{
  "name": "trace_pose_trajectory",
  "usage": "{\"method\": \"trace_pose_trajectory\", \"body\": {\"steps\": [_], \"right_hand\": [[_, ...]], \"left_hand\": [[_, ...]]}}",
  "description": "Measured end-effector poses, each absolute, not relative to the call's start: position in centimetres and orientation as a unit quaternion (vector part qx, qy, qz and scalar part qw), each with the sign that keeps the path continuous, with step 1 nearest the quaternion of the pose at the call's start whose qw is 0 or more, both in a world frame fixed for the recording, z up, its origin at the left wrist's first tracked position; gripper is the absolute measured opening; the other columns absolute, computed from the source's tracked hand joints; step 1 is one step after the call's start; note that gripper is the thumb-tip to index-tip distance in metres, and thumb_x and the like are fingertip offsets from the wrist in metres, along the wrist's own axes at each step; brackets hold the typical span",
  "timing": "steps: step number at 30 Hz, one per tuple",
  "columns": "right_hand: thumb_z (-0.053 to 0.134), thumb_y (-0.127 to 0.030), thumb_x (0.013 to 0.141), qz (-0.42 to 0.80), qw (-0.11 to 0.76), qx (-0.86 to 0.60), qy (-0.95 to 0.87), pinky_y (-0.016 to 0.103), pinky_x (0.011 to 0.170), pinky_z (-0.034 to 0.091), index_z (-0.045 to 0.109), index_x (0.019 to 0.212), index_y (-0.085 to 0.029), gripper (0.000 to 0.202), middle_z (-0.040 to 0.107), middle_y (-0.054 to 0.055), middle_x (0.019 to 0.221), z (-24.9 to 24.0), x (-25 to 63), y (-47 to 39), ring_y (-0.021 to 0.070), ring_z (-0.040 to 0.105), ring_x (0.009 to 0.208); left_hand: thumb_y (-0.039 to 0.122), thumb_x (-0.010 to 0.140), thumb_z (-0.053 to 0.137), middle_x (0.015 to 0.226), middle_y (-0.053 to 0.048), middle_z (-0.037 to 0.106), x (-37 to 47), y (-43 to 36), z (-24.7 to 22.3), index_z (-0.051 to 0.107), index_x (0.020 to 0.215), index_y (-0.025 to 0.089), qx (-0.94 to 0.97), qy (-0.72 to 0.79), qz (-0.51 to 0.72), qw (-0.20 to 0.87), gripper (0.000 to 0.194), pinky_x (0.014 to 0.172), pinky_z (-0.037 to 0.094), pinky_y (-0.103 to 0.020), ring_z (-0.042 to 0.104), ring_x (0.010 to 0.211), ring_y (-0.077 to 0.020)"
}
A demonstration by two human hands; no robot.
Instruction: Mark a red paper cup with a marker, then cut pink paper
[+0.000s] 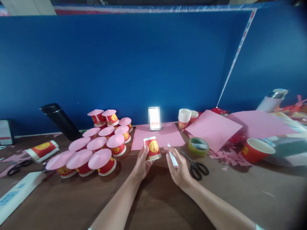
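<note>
My left hand (pixel 142 164) is closed round a red paper cup (pixel 153 148) with a gold emblem, held upside down above the table. In my right hand (pixel 181 172) is a white marker (pixel 172 156), gripped like a pen, its tip apart from the cup. Just right of that hand lie black-handled scissors (pixel 196 166). A roll of yellowish tape (pixel 198 147) sits beyond them. Behind the cup, pink paper sheets (pixel 168 134) lie flat. To the left stand several upturned red cups with pink cone tops (pixel 100 158).
A black bottle (pixel 62 123) leans at the left, near a red cup on its side (pixel 42 149) and a white power strip (pixel 19 195). At the right are pink paper scraps (pixel 232 158), an upright red cup (pixel 256 150) and stacked cups (pixel 184 118). A blue partition (pixel 144 64) closes off the back.
</note>
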State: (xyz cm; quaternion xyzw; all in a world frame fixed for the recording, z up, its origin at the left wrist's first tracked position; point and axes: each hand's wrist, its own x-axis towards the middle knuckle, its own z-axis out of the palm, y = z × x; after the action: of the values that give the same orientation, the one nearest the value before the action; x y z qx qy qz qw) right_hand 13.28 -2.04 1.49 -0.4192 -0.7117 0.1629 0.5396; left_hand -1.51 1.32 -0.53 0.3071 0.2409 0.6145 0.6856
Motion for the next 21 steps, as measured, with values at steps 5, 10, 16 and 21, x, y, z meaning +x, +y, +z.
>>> {"method": "trace_pose_trajectory", "body": {"steps": [5, 10, 16, 21], "right_hand": [[0.041, -0.02, 0.088, 0.133, 0.522, -0.426, -0.727, 0.025, 0.079, 0.047, 0.054, 0.107, -0.02, 0.023, 0.063, 0.007, 0.098, 1.76, 13.05, -2.13, 0.0166, 0.06, 0.089], [0.041, -0.019, 0.088, 0.124, 0.52, -0.418, -0.734, 0.027, 0.08, 0.047, 0.056, 0.105, -0.019, 0.023, 0.063, 0.008, 0.096, 1.88, 13.06, -2.2, 0.0175, 0.06, 0.089], [0.041, -0.017, 0.087, 0.127, 0.507, -0.403, -0.752, 0.029, 0.08, 0.046, 0.054, 0.11, -0.021, 0.026, 0.062, 0.008, 0.099, 1.46, 13.13, -2.25, 0.0186, 0.059, 0.09], [0.042, -0.016, 0.086, 0.118, 0.503, -0.405, -0.754, 0.029, 0.08, 0.047, 0.055, 0.108, -0.022, 0.025, 0.063, 0.007, 0.097, 1.48, 13.12, -2.26, 0.0185, 0.06, 0.089]], "left_hand": [[0.039, 0.079, 0.055, 0.101, -0.008, 0.063, -1.48, 1.53, -0.33, 0.058, 0.098, 0.016, 0.312, 0.26, 0.633, 0.659, 0.03, 0.091, 0.04, -0.037, 0.056, 0.101, -0.0226], [0.041, 0.08, 0.052, 0.104, -0.009, 0.062, -1.33, 1.65, -0.15, 0.057, 0.097, 0.016, 0.327, 0.29, 0.628, 0.644, 0.031, 0.089, 0.041, -0.037, 0.056, 0.101, -0.0228], [0.044, 0.08, 0.051, 0.099, -0.01, 0.064, -1.36, 1.6, -0.33, 0.056, 0.097, 0.016, 0.336, 0.307, 0.62, 0.639, 0.033, 0.085, 0.043, -0.036, 0.058, 0.096, -0.0224], [0.038, 0.08, 0.054, 0.091, -0.007, 0.065, -1.51, 1.43, -0.31, 0.056, 0.096, 0.016, 0.369, 0.312, 0.608, 0.63, 0.027, 0.08, 0.046, -0.035, 0.061, 0.087, -0.0205]]}}
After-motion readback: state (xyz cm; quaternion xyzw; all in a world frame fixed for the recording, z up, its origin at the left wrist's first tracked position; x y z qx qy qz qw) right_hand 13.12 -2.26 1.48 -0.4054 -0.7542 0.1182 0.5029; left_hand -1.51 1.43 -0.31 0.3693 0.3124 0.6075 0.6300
